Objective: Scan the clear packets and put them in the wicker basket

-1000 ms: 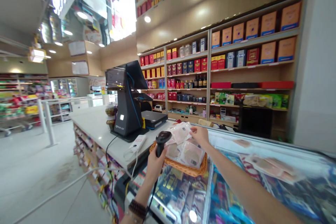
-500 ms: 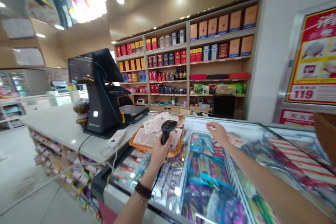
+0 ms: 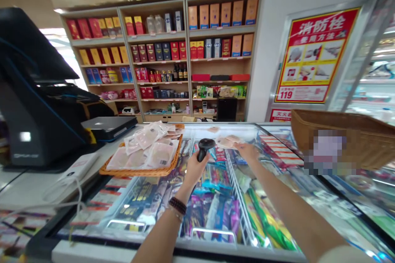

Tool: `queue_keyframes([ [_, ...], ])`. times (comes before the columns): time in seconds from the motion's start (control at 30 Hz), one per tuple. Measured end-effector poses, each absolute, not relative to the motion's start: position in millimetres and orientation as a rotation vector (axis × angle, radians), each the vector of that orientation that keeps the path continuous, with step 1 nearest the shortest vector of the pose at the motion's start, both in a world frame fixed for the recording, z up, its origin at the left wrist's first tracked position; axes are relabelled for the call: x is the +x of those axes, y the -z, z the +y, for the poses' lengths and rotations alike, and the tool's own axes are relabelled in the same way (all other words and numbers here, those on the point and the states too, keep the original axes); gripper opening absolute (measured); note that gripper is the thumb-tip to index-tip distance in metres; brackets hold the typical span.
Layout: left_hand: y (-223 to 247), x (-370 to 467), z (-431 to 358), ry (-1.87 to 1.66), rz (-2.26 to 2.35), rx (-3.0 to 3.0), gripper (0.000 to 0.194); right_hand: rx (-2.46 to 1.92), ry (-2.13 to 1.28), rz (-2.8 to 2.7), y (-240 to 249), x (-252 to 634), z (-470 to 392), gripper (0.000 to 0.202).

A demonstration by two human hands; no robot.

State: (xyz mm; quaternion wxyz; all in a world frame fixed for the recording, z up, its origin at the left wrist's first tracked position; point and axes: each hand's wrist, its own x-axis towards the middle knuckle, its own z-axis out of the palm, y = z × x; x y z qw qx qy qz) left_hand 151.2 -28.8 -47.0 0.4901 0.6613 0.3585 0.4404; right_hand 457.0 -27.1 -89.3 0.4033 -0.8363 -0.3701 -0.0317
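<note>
A black handheld barcode scanner point(image 3: 201, 157) is gripped in my left hand point(image 3: 195, 169), its head pointing forward above the glass freezer lid. At the right, my right hand point(image 3: 247, 153) pinches the near edge of a flat clear packet point(image 3: 227, 142) with a pale content, which lies on the glass with what looks like another one. A further small packet point(image 3: 213, 129) lies behind them. To the left of the scanner, a wicker basket point(image 3: 140, 171) holds a heap of similar flat packets point(image 3: 151, 137), some bearing barcodes.
Beneath the glass, wire baskets hold colourful ice-cream packs point(image 3: 212, 205). At the left stand a dark cash-register terminal point(image 3: 24, 90), a flat black box point(image 3: 109, 125) and a white power strip point(image 3: 72, 172) with cables. A brown basket point(image 3: 345, 131) is at the right; shelves of boxes stand behind.
The view has swung right and closer. My right hand has come down from above the glass to the packets and taken one by its edge. My left hand still holds the scanner, now right of the basket.
</note>
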Motion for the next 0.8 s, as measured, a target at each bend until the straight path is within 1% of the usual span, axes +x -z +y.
queue_keyframes([
  [0.1, 59.7, 150.5, -28.4, -1.014, 0.890, 1.609, 0.048, -2.182, 0.085, -0.815, 95.4, 444.7, -11.3, 0.054],
  [0.17, 62.9, 149.1, -28.3, -0.997, 0.893, 1.607, 0.047, -2.178, 0.084, -0.782, 95.6, 442.2, -3.8, 0.054],
  [0.33, 59.4, 150.5, -29.5, -0.973, 0.934, 1.639, 0.040, -2.052, 0.059, -0.864, 96.1, 447.1, 1.7, 0.032],
  [0.5, 57.8, 150.5, -28.3, -0.964, 0.944, 1.672, 0.035, -1.807, 0.012, -0.983, 101.7, 444.3, 0.8, 0.024],
  [0.8, 55.9, 144.6, -25.4, -0.996, 0.880, 1.636, 0.041, -1.581, -0.071, -0.944, 103.8, 435.3, -7.7, 0.033],
])
